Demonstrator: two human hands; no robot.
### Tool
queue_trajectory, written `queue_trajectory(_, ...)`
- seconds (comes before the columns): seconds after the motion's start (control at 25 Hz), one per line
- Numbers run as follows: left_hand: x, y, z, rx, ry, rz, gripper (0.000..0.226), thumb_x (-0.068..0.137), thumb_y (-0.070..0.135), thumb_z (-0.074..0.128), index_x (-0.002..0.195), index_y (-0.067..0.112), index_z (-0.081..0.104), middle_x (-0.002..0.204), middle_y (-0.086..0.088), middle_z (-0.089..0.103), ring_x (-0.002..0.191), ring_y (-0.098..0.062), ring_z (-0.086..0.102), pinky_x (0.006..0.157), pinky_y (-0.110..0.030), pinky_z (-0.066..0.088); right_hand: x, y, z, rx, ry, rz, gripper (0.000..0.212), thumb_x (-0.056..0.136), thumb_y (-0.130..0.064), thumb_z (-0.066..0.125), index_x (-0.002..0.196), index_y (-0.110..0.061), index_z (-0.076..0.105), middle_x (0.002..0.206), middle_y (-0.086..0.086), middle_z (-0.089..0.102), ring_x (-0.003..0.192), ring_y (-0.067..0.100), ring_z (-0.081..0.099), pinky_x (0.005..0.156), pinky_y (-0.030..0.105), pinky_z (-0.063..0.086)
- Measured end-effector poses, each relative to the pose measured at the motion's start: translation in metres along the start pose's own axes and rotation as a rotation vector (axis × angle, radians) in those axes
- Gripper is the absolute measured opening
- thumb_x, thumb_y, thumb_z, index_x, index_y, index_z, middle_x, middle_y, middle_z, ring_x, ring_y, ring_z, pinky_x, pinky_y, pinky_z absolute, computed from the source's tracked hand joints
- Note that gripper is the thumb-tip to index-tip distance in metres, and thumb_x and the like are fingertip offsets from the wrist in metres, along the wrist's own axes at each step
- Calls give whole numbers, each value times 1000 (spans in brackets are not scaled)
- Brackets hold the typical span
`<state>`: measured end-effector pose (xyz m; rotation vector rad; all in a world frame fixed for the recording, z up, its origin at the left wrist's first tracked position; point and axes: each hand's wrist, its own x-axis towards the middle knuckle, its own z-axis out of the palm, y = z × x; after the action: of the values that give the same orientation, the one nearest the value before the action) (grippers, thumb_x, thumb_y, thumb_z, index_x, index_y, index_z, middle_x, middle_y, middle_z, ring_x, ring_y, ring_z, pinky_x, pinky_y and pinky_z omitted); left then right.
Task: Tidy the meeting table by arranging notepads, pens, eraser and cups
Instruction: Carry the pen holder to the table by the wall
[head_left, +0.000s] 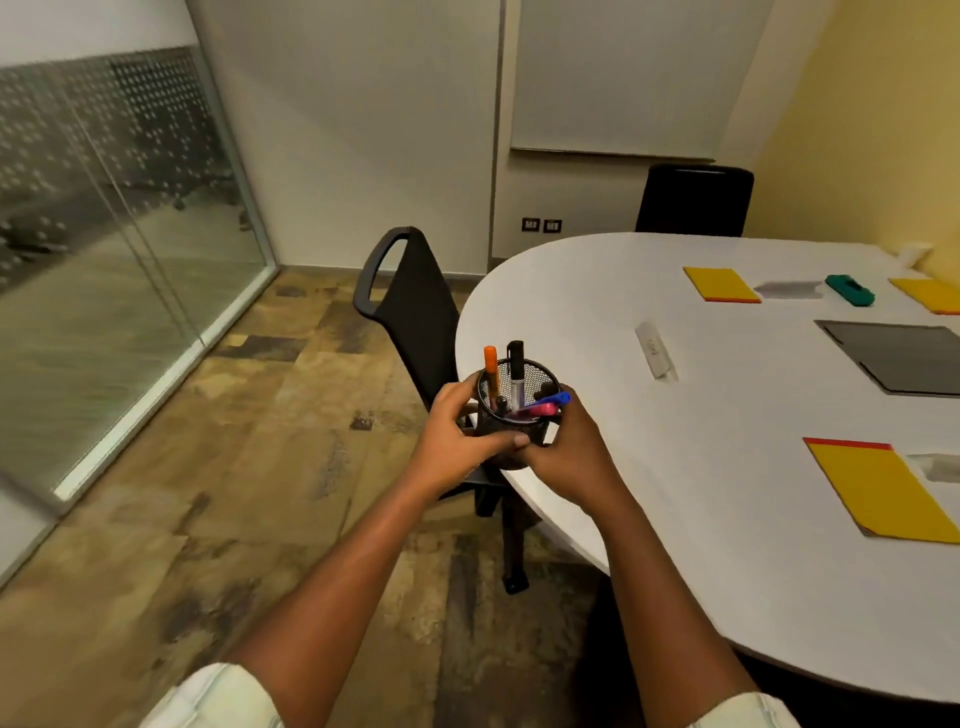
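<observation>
1. The left hand (457, 441), at the centre of the frame, curls its fingers round the left side of the pen holder (511, 415), with the thumb across its front.
2. The pen holder, a black mesh cup, is upright with its mouth up, held at the left edge of the white surface (701, 545). Inside it, an orange marker (491, 371) and a black marker (515, 374) stand nearly vertical. A pink marker (537, 411) and a blue pen (555, 400) lean right over the rim.
3. The right hand (566, 457) wraps its fingers round the holder's right side.
4. At the lower right, a yellow notepad (883, 491) lies flat, its long axis slanting down to the right.
5. At the upper right, a teal eraser (849, 290) lies flat.
</observation>
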<state>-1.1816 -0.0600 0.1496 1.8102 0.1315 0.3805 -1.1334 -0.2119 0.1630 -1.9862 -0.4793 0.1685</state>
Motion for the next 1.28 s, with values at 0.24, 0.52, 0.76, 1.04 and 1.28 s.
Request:
queue_trajectory(0.24,-28,2,-3,19,209,-67,77,54,31,90,122,44,54,121,11,50,114,-2,52,98,-29,47,-7,-8,15,30,-134,17,67,70,-10,75,127,-27,44,109,-11,54,96,7,55,78,20,50)
queue_trajectory(0.52,-59,-13,-20,-20,409,-109,82,53,28,90,126,36,53,127,2,53,119,-13,53,96,-41,51,-6,-17,44,37,-333,-76,67,68,-5,74,127,-23,47,109,-10,58,101,8,57,76,13,46)
queue_trajectory(0.76,-59,-36,-81,-47,508,-127,76,50,33,90,114,53,54,113,18,65,109,5,58,78,-7,48,16,-38,111,44,-425,-149,64,68,-9,75,123,-28,49,108,-13,58,95,0,56,75,12,43)
queue_trajectory(1.04,-33,-72,-191,-31,526,-116,71,49,41,87,111,57,55,112,22,66,107,5,59,78,-9,49,63,-79,216,13,-424,-141,59,71,-10,71,123,-23,47,117,-3,58,106,14,57,88,32,52)
queue_trajectory(1.28,1,-94,-282,-34,504,-124,81,48,40,87,123,40,56,115,12,67,108,1,61,83,-16,51,104,-122,293,60,-404,-156,62,68,-7,74,124,-20,52,114,-6,61,100,7,58,75,10,47)
